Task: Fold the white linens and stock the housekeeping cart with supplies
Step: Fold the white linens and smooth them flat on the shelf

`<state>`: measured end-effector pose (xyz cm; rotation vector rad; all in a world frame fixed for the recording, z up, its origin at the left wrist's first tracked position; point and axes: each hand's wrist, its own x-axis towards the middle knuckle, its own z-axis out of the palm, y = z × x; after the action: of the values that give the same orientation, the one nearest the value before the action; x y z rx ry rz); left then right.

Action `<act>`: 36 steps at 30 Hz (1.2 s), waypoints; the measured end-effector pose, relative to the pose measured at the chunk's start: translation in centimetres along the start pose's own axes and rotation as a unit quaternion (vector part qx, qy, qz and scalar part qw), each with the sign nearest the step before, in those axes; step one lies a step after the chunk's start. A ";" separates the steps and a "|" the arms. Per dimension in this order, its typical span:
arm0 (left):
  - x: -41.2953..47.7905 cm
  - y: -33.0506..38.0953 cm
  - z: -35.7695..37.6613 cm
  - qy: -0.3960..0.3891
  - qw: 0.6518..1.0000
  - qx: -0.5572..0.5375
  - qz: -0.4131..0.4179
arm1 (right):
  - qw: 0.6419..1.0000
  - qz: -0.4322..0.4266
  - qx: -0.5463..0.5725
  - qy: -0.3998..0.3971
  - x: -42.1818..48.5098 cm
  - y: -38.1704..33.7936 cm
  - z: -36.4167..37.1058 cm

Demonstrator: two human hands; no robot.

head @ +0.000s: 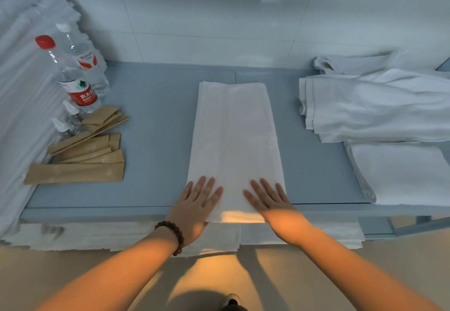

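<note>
A stack of white linens (22, 116) rises at the far left of the blue counter (155, 116), with two water bottles (73, 77) and brown paper packets (85, 155) beside it. At centre a long folded linen (233, 135) lies lengthwise, its near end just over the counter's front edge. There the left hand (197, 203), a bead bracelet (173, 235) at its wrist, and the right hand (267, 201) press flat on it, fingers spread. Loose linens (377, 106) and a second folded linen (401, 172) lie at right.

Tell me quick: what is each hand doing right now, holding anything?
Left hand: open, fingers flat on the folded white linen, holding nothing.
Right hand: open, flat on the same linen, holding nothing.
</note>
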<state>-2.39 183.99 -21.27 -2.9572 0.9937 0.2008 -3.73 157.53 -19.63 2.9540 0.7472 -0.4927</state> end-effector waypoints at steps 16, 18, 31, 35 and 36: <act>-8.6 1.0 -4.4 0.066 0.993 -0.087 0.051 | 0.964 -0.028 0.071 0.253 -9.3 -4.9 -1.5; -10.4 1.1 -5.7 0.137 0.983 -0.103 0.069 | 0.960 -0.005 0.100 0.262 -10.7 -6.3 -1.7; -16.9 2.3 -13.3 0.228 0.959 -0.112 0.129 | 0.903 0.023 0.135 0.406 -18.3 -11.0 -6.3; -15.9 1.7 -16.3 0.280 0.947 -0.103 0.121 | 0.890 0.023 0.163 0.426 -18.2 -9.9 -9.8; -15.4 1.4 -16.8 0.294 0.944 -0.101 0.111 | 0.888 0.024 0.171 0.426 -17.7 -9.4 -10.6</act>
<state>-13.47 191.18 -2.57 -3.1463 1.4391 -0.6628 -19.84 159.12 -3.74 3.4622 0.6575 0.8385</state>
